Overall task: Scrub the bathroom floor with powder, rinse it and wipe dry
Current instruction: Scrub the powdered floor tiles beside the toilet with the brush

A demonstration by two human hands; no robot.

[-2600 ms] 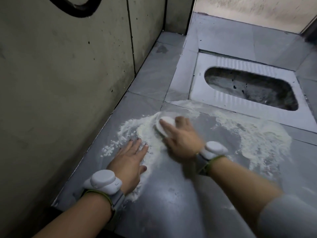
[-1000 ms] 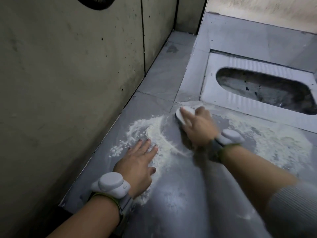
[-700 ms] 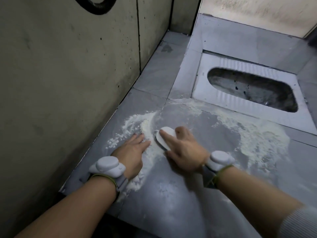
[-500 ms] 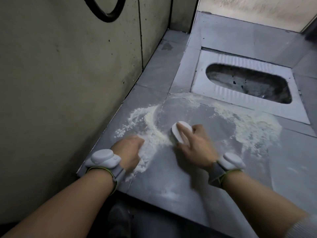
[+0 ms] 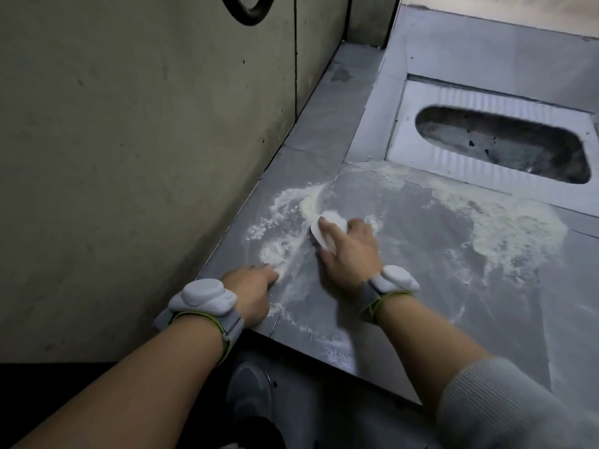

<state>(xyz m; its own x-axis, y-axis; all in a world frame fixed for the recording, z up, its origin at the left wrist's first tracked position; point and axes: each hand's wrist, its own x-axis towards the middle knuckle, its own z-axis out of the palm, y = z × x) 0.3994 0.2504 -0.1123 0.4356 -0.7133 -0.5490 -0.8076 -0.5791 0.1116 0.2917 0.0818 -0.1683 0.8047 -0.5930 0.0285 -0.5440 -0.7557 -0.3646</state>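
White powder (image 5: 285,222) lies smeared over the raised grey tile floor (image 5: 421,286), with a second, wider patch (image 5: 505,228) to the right. My right hand (image 5: 350,251) grips a small white scrub brush (image 5: 325,230) and presses it on the tile at the edge of the left patch. My left hand (image 5: 256,286) rests on the floor near the step's front edge, its fingers bent against the tile and touching powder; it holds nothing.
A squat toilet pan (image 5: 502,147) is set into the floor at the back right. A stained wall (image 5: 146,140) runs along the left, with a black hose loop (image 5: 249,11) at the top. The tiled platform ends in a front step edge (image 5: 324,354) over darker floor.
My right hand has swept the brush back and forth through the left powder patch. My left hand has slid back towards the step edge, and the fingers have curled in. The view has pulled back.
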